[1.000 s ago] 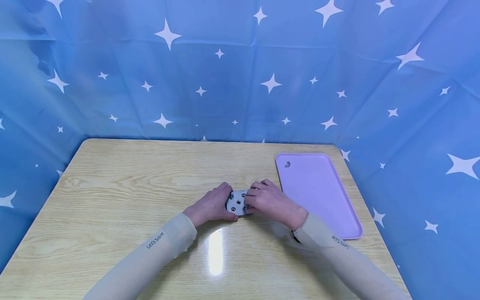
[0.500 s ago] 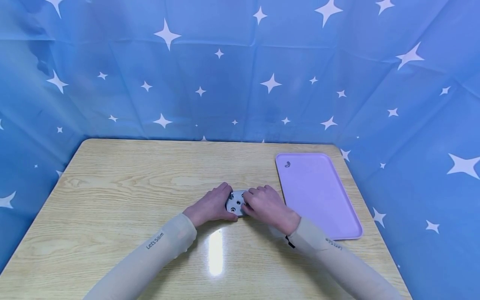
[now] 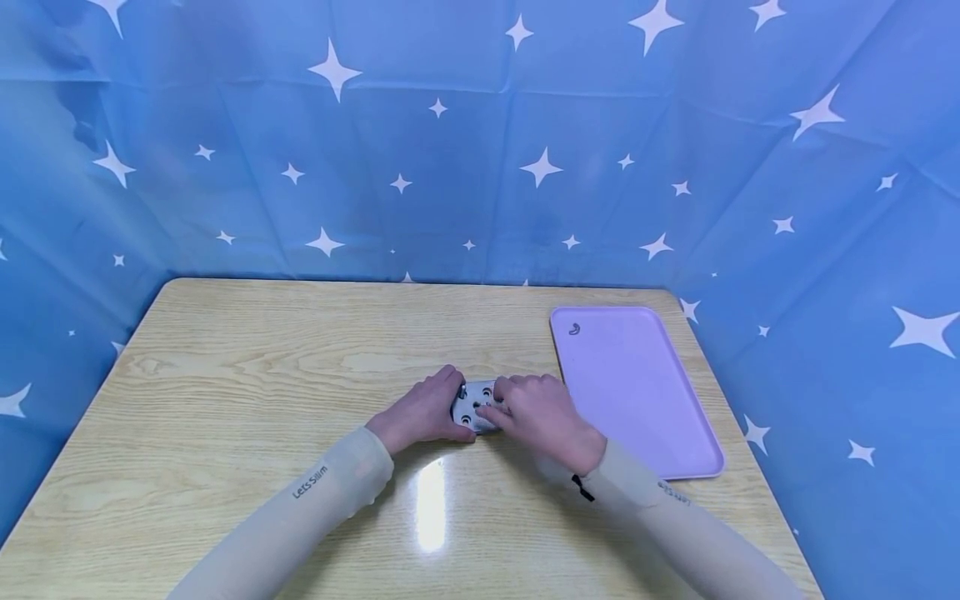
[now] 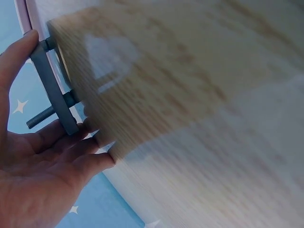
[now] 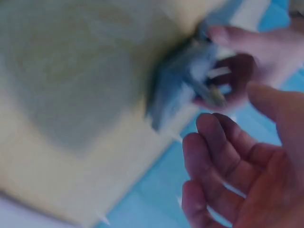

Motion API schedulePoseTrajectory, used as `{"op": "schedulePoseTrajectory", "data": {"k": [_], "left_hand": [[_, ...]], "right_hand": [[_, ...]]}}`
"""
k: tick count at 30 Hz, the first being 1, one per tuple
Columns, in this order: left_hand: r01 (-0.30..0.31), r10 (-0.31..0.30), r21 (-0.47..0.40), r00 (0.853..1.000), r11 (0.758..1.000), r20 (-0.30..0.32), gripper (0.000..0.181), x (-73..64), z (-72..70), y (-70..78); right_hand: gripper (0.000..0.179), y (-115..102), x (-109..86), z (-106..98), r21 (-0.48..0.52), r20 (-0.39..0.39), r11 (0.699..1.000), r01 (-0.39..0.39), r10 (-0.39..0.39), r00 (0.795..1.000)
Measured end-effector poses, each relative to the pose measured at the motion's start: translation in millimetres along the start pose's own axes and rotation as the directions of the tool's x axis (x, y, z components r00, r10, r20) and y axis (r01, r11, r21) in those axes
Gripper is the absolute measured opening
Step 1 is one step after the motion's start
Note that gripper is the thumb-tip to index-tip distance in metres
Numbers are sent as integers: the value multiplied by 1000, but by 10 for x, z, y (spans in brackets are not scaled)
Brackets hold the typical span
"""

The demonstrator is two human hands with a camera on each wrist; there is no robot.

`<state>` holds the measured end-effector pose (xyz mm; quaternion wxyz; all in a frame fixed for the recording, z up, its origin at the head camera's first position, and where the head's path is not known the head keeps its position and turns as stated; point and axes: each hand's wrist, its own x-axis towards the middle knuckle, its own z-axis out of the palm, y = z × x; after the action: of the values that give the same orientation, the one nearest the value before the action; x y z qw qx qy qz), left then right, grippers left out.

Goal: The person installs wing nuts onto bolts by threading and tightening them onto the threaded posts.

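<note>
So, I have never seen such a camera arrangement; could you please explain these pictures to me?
There is no machine here, only a person wearing pale sleeves. The widest picture comes from a camera worn on the head; the other two come from cameras on the left and right wrists. On the pale wood-grain table lies a shallow purple tray with rounded corners, to the person's right. The left hand grips a flat grey metal plate with round holes; a threaded metal bolt sticks out from it. The right hand is at the plate's right side, holding nothing that I can see; its wrist picture is partly blurred.
</note>
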<state>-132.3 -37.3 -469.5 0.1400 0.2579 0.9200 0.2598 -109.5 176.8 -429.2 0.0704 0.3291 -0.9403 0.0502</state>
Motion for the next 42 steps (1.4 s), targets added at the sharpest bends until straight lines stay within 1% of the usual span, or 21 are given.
{"op": "schedulePoseTrajectory", "data": {"k": [2, 3, 4, 6, 7, 8, 10, 12, 17, 20, 24, 29, 33, 38, 40, 42], "left_hand": [[1, -1, -2, 1000, 1000, 3, 68, -4, -1, -6], [4, -4, -3, 1000, 1000, 6, 68, -5, -1, -10], [4, -4, -4, 1000, 1000, 5, 68, -7, 0, -14], [7, -7, -5, 1000, 1000, 5, 68, -6, 1, -22], [7, -7, -6, 1000, 1000, 1, 68, -6, 3, -27], [9, -9, -3, 1000, 1000, 2, 68, -5, 4, -29], [11, -11, -4, 1000, 1000, 0, 68, -7, 7, -30], [17, -17, -4, 1000, 1000, 2, 68, -6, 8, -25], [27, -27, 1, 1000, 1000, 13, 69, -9, 2, -11], [31, -31, -1, 999, 1000, 17, 70, -7, 0, -9], [30, -30, -2, 999, 1000, 16, 70, 4, 3, -9], [21, -21, 1, 1000, 1000, 4, 71, 10, 9, -13], [14, -14, -5, 1000, 1000, -4, 71, 3, 7, -8], [12, -12, -2, 1000, 1000, 1, 70, 3, 3, 9], [10, -10, -2, 1000, 1000, 0, 69, -1, 3, 11], [4, -4, 0, 1000, 1000, -6, 67, -7, 5, 8]], "right_hand": [[21, 70, -8, -92, 28, 48, 996, 83, -84, 995], [22, 107, -12, -128, 22, 67, 990, 141, -142, 988], [27, 142, -16, -156, 10, 89, 978, 207, -207, 974], [38, 196, -23, -185, -13, 132, 944, 330, -326, 936], [42, 216, -27, -182, -30, 146, 924, 380, -372, 917], [44, 227, -29, -175, -50, 151, 908, 416, -405, 902], [44, 236, -28, -144, -80, 145, 885, 458, -444, 884], [42, 238, -27, -110, -90, 136, 879, 469, -456, 880], [33, 232, -15, -74, -107, 121, 877, 469, -457, 881], [29, 226, -10, -59, -131, 99, 870, 474, -465, 880], [22, 223, -13, -24, -156, 54, 868, 472, -470, 881], [17, 201, -24, 22, -166, -18, 879, 448, -457, 889], [17, 165, -30, 63, -158, -35, 898, 410, -420, 907], [5, 85, -9, 88, -130, -27, 940, 316, -322, 946], [9, 45, 10, 93, -85, -23, 961, 262, -265, 964], [15, 10, 23, 101, -14, -13, 980, 199, -199, 980]]}}
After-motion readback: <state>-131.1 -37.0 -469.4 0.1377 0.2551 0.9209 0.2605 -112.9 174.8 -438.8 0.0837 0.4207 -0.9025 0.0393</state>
